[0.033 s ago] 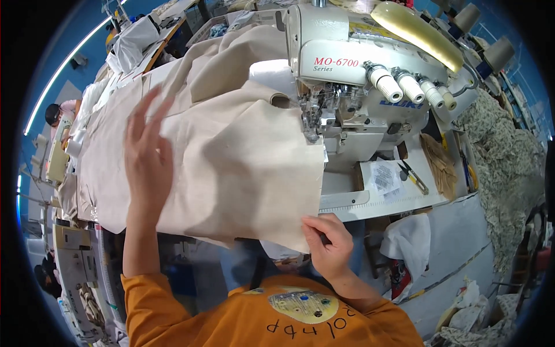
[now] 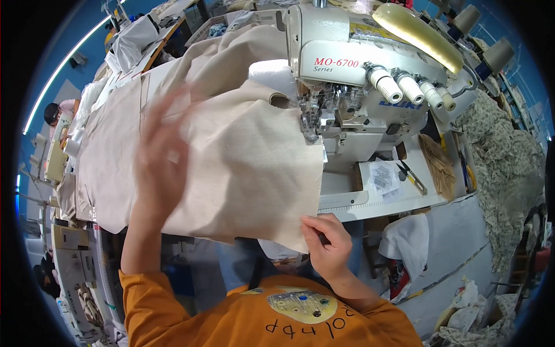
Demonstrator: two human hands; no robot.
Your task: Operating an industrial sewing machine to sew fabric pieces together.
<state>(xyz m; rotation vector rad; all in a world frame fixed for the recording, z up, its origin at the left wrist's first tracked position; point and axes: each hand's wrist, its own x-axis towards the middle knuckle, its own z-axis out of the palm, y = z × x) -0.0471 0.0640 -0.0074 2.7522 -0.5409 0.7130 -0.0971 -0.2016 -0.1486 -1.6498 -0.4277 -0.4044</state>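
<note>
A wide piece of beige fabric (image 2: 254, 168) lies across the table, its upper right edge under the presser foot (image 2: 312, 130) of a white overlock sewing machine (image 2: 329, 58). My right hand (image 2: 330, 246) pinches the fabric's near right corner at the table's front edge. Over the left part of the cloth, my left hand (image 2: 162, 165) is smeared by motion, with its fingers stretched out and nothing in them. Whether it touches the cloth I cannot tell. More beige fabric (image 2: 231, 55) is heaped behind, left of the machine.
Right of the machine bed lie thread snips (image 2: 412, 176), a white printed label (image 2: 383, 176) and a brown cloth (image 2: 437, 165). A lamp (image 2: 416, 34) overhangs the machine. Patterned fabric (image 2: 503, 168) is piled at far right. Another person (image 2: 60, 113) sits at the far left.
My left hand has moved a little to the right over the fabric, and the folds in the cloth have shifted. My right hand keeps its pinch in nearly the same place.
</note>
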